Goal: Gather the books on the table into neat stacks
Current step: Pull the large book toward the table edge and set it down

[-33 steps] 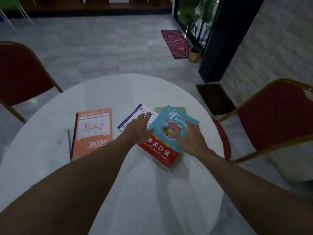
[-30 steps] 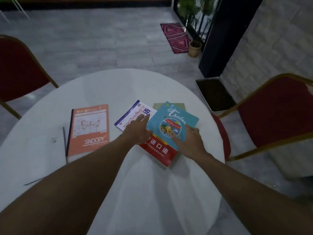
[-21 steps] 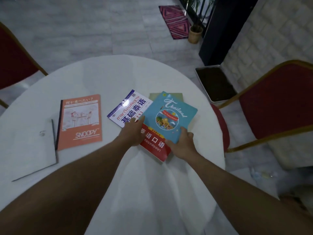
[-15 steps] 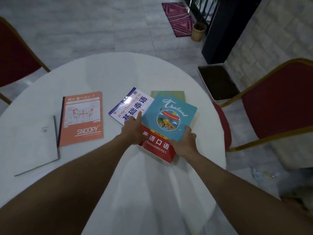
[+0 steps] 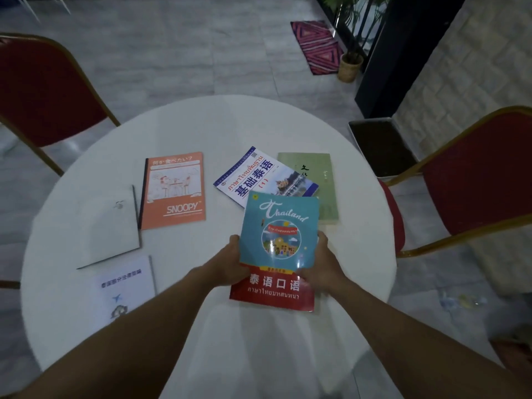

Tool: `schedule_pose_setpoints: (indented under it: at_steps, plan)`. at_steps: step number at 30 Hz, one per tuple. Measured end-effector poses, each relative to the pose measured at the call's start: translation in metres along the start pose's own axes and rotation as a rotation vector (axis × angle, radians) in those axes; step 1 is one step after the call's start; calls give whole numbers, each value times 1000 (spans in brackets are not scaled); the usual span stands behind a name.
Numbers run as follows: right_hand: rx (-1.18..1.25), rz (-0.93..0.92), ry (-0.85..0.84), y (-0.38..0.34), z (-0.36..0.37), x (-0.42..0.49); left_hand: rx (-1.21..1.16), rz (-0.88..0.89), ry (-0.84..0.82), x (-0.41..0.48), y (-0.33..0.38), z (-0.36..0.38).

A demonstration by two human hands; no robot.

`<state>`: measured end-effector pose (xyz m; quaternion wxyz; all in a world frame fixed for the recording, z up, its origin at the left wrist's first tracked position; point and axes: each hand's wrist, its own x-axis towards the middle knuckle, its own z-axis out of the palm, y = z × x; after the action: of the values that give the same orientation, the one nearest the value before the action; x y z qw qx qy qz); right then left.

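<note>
Both hands grip the Thailand book (image 5: 279, 237) by its sides above the table (image 5: 359, 197): left hand (image 5: 230, 264) curled round the left edge, right hand (image 5: 324, 266) round the right. Just beyond the grip lie a white book (image 5: 259, 180) and a green book (image 5: 319, 171); farther left, the Snoopy notebook (image 5: 172, 194)

Bare table (image 5: 211, 194) between notebook (image 5: 174, 191) and textbook (image 5: 259, 180)

Your two forearms are bare along their whole visible length, from 7 and 5 o'clock, your left hand (image 5: 227, 266) bare, your right hand (image 5: 325, 267) bare too.
</note>
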<state>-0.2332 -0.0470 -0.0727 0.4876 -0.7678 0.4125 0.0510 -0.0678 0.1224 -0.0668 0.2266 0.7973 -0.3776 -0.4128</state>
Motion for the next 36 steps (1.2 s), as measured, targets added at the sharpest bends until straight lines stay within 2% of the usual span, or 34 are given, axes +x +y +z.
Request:
schedule_pose_setpoints:
  at_steps: [3,8,10,16,19,22,28,36]
  plan:
    - [-46,-16,-59,0,24,-21,70,18,-68,-36,-21,15]
    - [-128,-68,-142,1,71,-50,81,-246,-109,-87,-64,40]
    - [-150,-51,-145,1,84,-56,105,-296,-119,-97,-75,45]
    - [-382,50,-119,4,97,-61,339,-295,52,-105,-89,47]
    - [-363,41,-123,6,101,-54,202,-268,112,-102,-86,45]
    - [-340,38,-95,7,106,-49,114,-269,115,-100,-81,44]
    - [-385,7,-91,17,112,-52,202,-274,152,-107,-76,59]
    - [-424,-12,-124,16,105,-46,303,-269,112,-102,-74,50]
